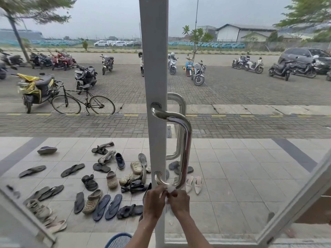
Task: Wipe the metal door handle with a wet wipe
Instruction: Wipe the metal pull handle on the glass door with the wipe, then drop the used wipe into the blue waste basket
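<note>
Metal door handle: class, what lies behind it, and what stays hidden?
Behind the metal door handle, through glass, a second handle, tiled floor and shoes. Both hands cover its lower bend.

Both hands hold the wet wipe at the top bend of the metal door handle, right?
Not the top. The head view shows the left hand and right hand holding the wet wipe at the bottom bend of the metal door handle.

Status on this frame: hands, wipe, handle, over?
Both hands, left hand and right hand, pinching wet wipe. Wipe at door handle bottom bend. Nothing obstructing.
</note>
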### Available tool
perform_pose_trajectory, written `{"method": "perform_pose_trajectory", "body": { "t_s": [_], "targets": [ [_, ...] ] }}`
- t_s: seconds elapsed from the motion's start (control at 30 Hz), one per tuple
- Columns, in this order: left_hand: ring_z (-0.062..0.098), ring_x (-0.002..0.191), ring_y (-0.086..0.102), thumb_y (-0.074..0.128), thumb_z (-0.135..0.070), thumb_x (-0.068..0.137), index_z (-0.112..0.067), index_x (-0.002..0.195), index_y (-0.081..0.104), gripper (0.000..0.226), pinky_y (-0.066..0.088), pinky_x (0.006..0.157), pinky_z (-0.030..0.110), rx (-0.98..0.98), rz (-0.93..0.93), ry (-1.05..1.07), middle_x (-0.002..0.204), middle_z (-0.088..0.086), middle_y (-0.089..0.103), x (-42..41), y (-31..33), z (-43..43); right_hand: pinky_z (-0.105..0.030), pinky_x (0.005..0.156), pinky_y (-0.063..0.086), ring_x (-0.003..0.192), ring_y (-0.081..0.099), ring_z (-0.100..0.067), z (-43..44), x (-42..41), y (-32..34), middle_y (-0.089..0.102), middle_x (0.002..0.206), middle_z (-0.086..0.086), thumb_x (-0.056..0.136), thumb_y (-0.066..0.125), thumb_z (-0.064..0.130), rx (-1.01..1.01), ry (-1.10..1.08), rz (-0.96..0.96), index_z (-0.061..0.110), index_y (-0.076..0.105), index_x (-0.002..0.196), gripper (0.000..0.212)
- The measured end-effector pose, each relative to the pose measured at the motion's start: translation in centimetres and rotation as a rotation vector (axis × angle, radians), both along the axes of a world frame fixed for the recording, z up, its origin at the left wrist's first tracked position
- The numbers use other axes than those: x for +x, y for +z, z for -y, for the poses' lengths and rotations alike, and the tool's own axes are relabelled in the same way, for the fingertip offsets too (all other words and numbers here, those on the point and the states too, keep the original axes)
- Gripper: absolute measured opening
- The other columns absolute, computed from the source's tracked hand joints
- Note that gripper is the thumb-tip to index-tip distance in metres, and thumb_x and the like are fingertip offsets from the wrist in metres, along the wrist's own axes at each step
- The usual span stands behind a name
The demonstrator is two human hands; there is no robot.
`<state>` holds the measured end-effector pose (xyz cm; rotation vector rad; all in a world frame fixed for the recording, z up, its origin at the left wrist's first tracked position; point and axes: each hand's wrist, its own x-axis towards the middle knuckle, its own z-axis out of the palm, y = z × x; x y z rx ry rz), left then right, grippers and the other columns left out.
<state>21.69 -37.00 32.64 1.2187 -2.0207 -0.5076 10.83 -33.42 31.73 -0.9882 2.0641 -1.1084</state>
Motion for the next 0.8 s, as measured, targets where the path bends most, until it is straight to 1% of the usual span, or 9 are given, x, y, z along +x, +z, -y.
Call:
{"method": "perform_pose_trajectory", "body": {
  "t_s": [0.1, 0.23, 0.3, 0.37, 0.47, 0.63, 0.7, 0.73, 0.8],
  "targets": [
    [0.015, 0.082, 0.074, 0.071, -0.011, 0.088, -0.020, 0.098, 0.080, 0.016, 0.054, 0.066, 0.026, 0.054, -0.025, 0.080, 0.093, -0.001, 0.079, 2.1, 0.1, -0.1, -0.037, 0.058, 0.055, 0.058, 0.069, -0.016, 0.4, 2.6, 0.5, 0.063, 0.049, 0.007, 0.084, 0.068, 0.016, -0.024, 0.054, -0.028, 0.026, 0.066, 0.050, 0.036],
    [0.015, 0.084, 0.073, 0.073, -0.017, 0.089, -0.019, 0.098, 0.080, 0.013, 0.056, 0.071, 0.029, 0.099, -0.060, 0.155, 0.094, -0.003, 0.078, 5.2, 0.0, 0.4, -0.035, 0.063, 0.051, 0.066, 0.069, -0.016, 0.6, 5.6, 1.2, 0.066, 0.059, 0.004, 0.083, 0.069, 0.021, -0.025, 0.105, -0.053, 0.023, 0.069, 0.062, 0.022],
    [0.014, 0.079, 0.070, 0.073, -0.021, 0.089, -0.020, 0.096, 0.081, 0.010, 0.055, 0.067, 0.028, 0.117, -0.069, 0.185, 0.090, -0.004, 0.074, 6.6, 0.0, 0.5, -0.038, 0.063, 0.051, 0.064, 0.066, -0.017, 1.0, 6.6, 1.0, 0.068, 0.061, -0.003, 0.081, 0.070, 0.023, -0.050, 0.130, -0.067, 0.014, 0.067, 0.063, 0.021],
    [0.016, 0.077, 0.068, 0.072, -0.023, 0.090, -0.020, 0.095, 0.081, 0.010, 0.053, 0.064, 0.028, 0.127, -0.083, 0.231, 0.088, -0.002, 0.070, 8.2, 0.0, 0.7, -0.039, 0.063, 0.054, 0.064, 0.066, -0.014, 1.7, 7.8, 0.8, 0.071, 0.065, -0.004, 0.078, 0.073, 0.027, -0.081, 0.172, -0.082, 0.008, 0.070, 0.073, 0.020],
    [0.017, 0.079, 0.070, 0.072, -0.024, 0.090, -0.015, 0.095, 0.080, 0.013, 0.055, 0.067, 0.031, 0.157, -0.110, 0.280, 0.087, 0.002, 0.072, 10.6, 0.0, 0.7, -0.037, 0.074, 0.061, 0.076, 0.073, -0.010, 2.6, 10.2, 0.7, 0.077, 0.081, 0.002, 0.080, 0.076, 0.026, -0.116, 0.232, -0.107, 0.015, 0.076, 0.093, 0.017],
    [0.014, 0.073, 0.068, 0.071, -0.020, 0.090, -0.012, 0.090, 0.077, 0.010, 0.051, 0.064, 0.028, 0.201, -0.113, 0.337, 0.082, 0.001, 0.076, 14.5, 0.2, 0.3, -0.027, 0.075, 0.059, 0.082, 0.073, -0.009, 2.9, 14.1, 1.3, 0.073, 0.083, 0.008, 0.087, 0.072, 0.022, -0.138, 0.300, -0.045, 0.017, 0.065, 0.127, 0.041],
    [0.011, 0.072, 0.068, 0.071, -0.021, 0.090, -0.016, 0.089, 0.077, 0.007, 0.048, 0.060, 0.021, 0.223, -0.116, 0.358, 0.081, -0.002, 0.076, 16.2, -0.4, 0.4, -0.011, 0.067, 0.052, 0.079, 0.070, -0.006, 2.8, 15.8, 1.2, 0.077, 0.092, 0.002, 0.092, 0.068, 0.021, -0.139, 0.342, -0.026, 0.020, 0.063, 0.129, 0.037],
    [0.010, 0.071, 0.069, 0.070, -0.022, 0.091, -0.018, 0.089, 0.076, 0.007, 0.051, 0.060, 0.022, 0.238, -0.125, 0.371, 0.081, -0.004, 0.076, 16.9, -1.0, 0.5, -0.004, 0.063, 0.046, 0.078, 0.068, -0.004, 2.9, 16.5, 1.0, 0.078, 0.097, -0.001, 0.094, 0.065, 0.022, -0.148, 0.360, -0.036, 0.020, 0.064, 0.128, 0.034],
    [0.008, 0.072, 0.071, 0.068, -0.030, 0.092, -0.021, 0.088, 0.076, 0.012, 0.057, 0.062, 0.032, 0.285, -0.143, 0.391, 0.080, -0.007, 0.077, 18.2, -2.4, 0.7, -0.001, 0.059, 0.043, 0.078, 0.065, -0.002, 3.0, 17.7, 0.4, 0.077, 0.100, 0.000, 0.097, 0.063, 0.025, -0.158, 0.397, -0.039, 0.021, 0.067, 0.122, 0.025]
  ]
}}
